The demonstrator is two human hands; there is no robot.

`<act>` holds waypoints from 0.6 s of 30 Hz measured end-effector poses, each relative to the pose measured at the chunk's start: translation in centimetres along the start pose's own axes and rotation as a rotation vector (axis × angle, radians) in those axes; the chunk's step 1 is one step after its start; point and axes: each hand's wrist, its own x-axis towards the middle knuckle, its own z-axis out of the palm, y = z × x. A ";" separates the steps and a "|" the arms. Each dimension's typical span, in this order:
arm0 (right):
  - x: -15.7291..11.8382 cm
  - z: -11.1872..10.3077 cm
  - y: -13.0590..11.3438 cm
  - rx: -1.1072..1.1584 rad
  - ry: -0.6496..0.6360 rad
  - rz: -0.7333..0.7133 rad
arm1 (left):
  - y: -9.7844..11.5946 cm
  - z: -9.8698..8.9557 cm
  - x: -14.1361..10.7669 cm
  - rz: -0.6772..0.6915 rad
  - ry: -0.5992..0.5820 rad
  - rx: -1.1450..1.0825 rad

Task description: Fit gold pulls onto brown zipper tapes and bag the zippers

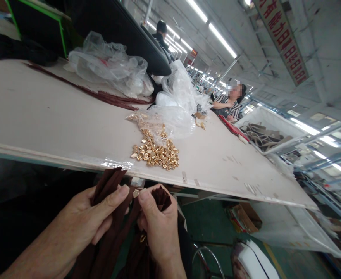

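My left hand (100, 213) is closed around a bundle of dark brown fabric strips (108, 186), its thumb lying along them. Closed too, my right hand (159, 224) holds more rolled or folded brown strips (161, 198). Between the two thumbs is a small gold metal piece (136, 193) on a strip, touching or close to my right thumb. The strips hang down below both hands; another gold piece (143, 237) shows under my right hand. Beyond the table's front edge lies a pile of gold pieces (159, 153), spilling from a clear plastic bag (150, 120).
The pale table (71, 124) carries crumpled plastic bags (109, 66), long brown strips (100, 95) and a large black item (124, 35). A person in stripes (231, 102) is at the far side near a white bin (269, 131). A cardboard box (244, 217) stands below right.
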 end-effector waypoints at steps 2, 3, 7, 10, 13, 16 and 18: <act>0.1 0.2 -0.5 -0.078 0.023 -0.025 | 0.1 0.2 -0.2 -0.003 -0.012 -0.002; 0.2 0.3 -0.7 -0.114 0.036 -0.041 | 0.2 0.3 -0.2 -0.006 -0.017 -0.012; 0.5 0.9 -1.2 -0.367 0.101 -0.230 | 0.6 0.5 0.0 -0.001 -0.021 -0.048; 1.4 1.3 -1.9 -0.632 0.167 -0.397 | 1.0 1.0 0.1 0.001 -0.043 -0.066; 2.8 1.8 -3.0 -0.837 0.297 -0.506 | 1.5 1.5 0.0 -0.029 -0.055 -0.119; 3.7 2.2 -3.9 -0.790 0.277 -0.513 | 2.1 2.0 -0.1 -0.071 -0.050 -0.148; 3.7 2.2 -4.1 -0.619 0.173 -0.471 | 2.2 2.1 -0.1 -0.075 -0.063 -0.185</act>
